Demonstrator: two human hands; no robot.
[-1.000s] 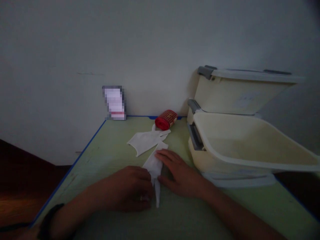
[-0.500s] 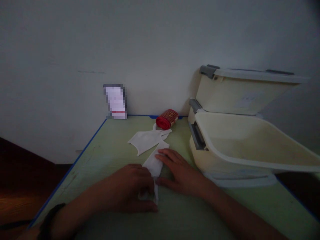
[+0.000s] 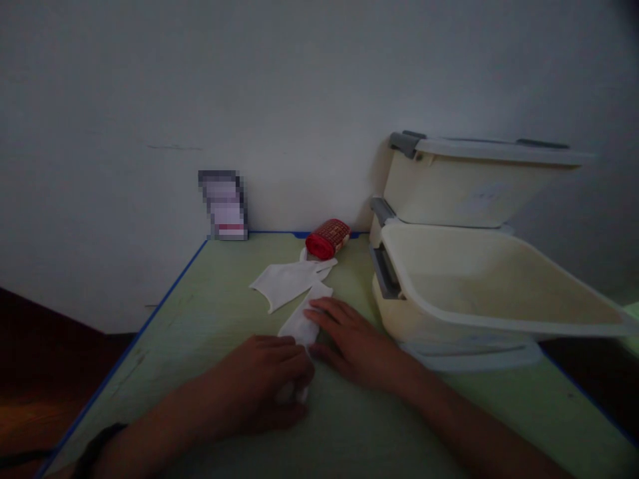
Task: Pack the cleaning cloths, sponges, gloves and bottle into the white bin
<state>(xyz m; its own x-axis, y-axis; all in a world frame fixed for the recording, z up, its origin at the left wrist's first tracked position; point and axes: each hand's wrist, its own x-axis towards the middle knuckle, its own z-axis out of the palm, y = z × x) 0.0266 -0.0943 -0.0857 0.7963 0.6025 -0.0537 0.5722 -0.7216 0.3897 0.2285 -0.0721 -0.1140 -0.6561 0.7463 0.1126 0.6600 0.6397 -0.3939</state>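
Note:
A flat white cloth piece [image 3: 299, 324] lies on the table under both hands. My left hand [image 3: 274, 379] has its fingers curled down over the near end of the cloth, which is mostly hidden beneath it. From the right, my right hand [image 3: 352, 336] rests with fingers stretched out and laid on the cloth's right side. Just beyond lies a second white cloth piece [image 3: 287, 283], flat, with thin strap-like ends on its right. A rolled red cloth [image 3: 328, 239] with a pale pattern sits behind it.
An opened cream plastic storage box [image 3: 449, 316] with grey latches stands at the right, its raised part [image 3: 449, 186] near the wall. A blurred-out phone-like screen [image 3: 224, 206] leans on the wall at the back left. Blue edging [image 3: 150, 316] borders the green table [image 3: 180, 326].
My left fingers have drawn closer together over the near end of the cloth, covering more of it. My right hand stays on the cloth. The view has shifted slightly.

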